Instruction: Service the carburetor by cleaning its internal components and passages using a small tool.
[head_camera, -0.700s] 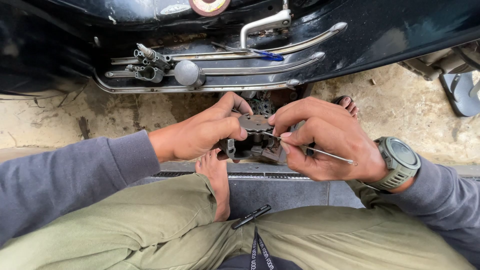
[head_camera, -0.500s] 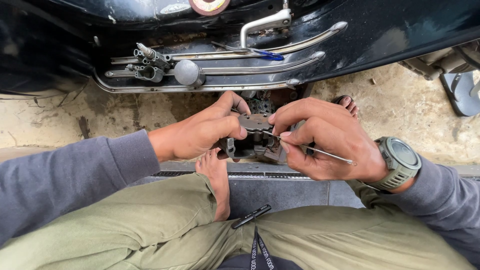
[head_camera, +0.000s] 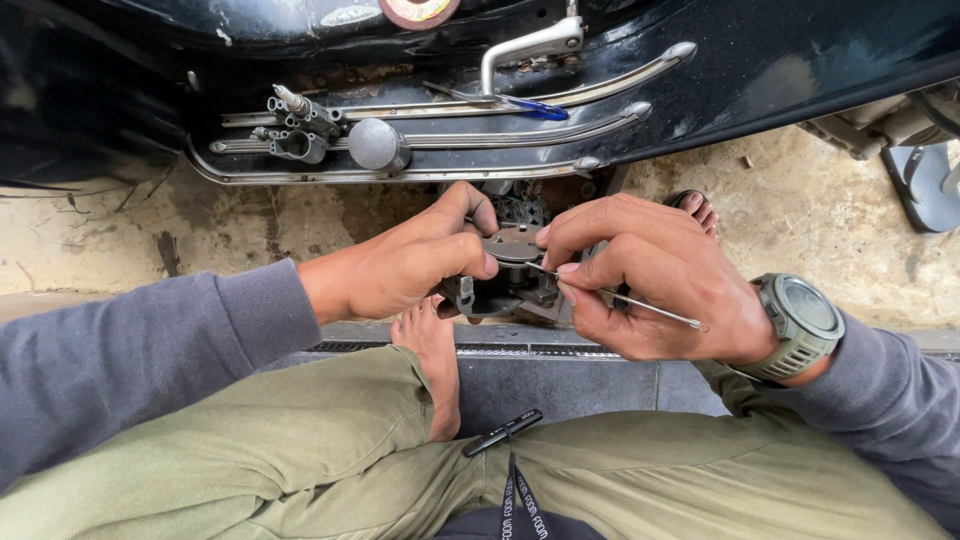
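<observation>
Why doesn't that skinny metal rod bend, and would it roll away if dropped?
The thin metal rod looks straight and unbent where the right hand pinches it, so it is probably stiff. It is slim, so likely light. Being round and smooth, it might roll on the concrete floor. The left hand steadies the metal part it pokes.

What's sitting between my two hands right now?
In the head view, a small metal part sits between the left hand and right hand, with a thin metal rod from the right fingers reaching its top.
</observation>
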